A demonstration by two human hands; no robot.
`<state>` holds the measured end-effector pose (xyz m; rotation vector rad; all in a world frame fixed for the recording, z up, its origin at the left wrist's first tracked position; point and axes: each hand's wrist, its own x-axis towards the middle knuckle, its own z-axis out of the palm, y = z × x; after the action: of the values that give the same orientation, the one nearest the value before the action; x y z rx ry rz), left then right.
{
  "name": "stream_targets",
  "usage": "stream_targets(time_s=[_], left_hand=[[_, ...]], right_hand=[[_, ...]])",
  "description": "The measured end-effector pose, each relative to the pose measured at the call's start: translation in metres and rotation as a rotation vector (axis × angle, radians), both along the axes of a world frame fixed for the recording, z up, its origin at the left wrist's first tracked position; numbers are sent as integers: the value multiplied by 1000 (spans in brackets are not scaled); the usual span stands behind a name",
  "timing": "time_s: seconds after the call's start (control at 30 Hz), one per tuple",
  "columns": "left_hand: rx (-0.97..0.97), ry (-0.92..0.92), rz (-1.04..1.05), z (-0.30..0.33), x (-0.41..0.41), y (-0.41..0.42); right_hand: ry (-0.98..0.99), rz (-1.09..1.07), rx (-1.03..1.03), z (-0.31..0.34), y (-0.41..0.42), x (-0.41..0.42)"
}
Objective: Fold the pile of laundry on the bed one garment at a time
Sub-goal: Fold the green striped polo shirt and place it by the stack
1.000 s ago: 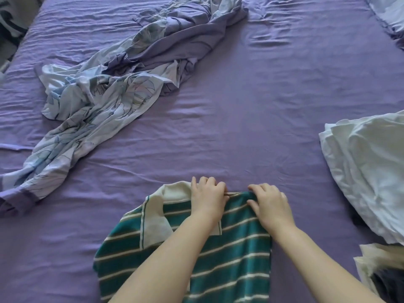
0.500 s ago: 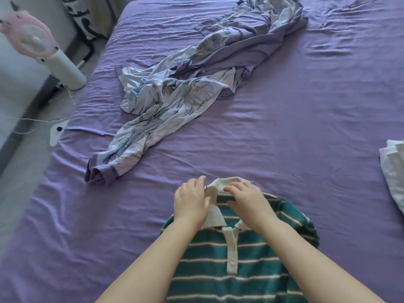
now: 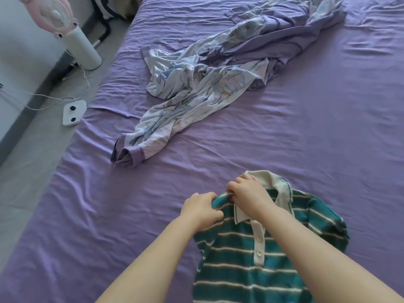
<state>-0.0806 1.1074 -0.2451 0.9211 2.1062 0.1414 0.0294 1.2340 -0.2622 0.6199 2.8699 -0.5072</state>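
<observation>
Striped polo shirt (image 3: 251, 254), lower centre of frame: shoulder edge gripped by left hand (image 3: 202, 212) and right hand (image 3: 249, 197), fingers curled.

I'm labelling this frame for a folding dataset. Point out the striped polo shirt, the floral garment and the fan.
striped polo shirt (image 3: 236, 259): head view, on its green striped chest.
floral garment (image 3: 192, 99): head view, on its crumpled pale printed middle.
fan (image 3: 82, 48): head view, on its white stand.
</observation>
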Motion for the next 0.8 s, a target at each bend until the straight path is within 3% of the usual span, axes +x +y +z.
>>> stream_targets(time_s=[0.1, 0.27, 0.33, 0.4, 0.5, 0.63, 0.8], left_hand=[[82, -10, 43, 1, -3, 4], [25, -433, 188, 11, -27, 3], [0, -494, 179, 12, -35, 2], [6, -285, 96, 7, -42, 2], [-28, 236, -54, -1, -52, 5], [-69, 439, -73, -16, -57, 9], [-50, 708, -104, -33, -26, 7]], right_hand=[[17, -53, -50, 2, 3, 1], [17, -146, -123, 4, 3, -6], [17, -159, -133, 3, 0, -8], [33, -169, -127, 1, -4, -9], [114, -240, -114, -1, -11, -4], [189, -244, -19, -3, -19, 20], [63, -222, 72, -9, -21, 60]])
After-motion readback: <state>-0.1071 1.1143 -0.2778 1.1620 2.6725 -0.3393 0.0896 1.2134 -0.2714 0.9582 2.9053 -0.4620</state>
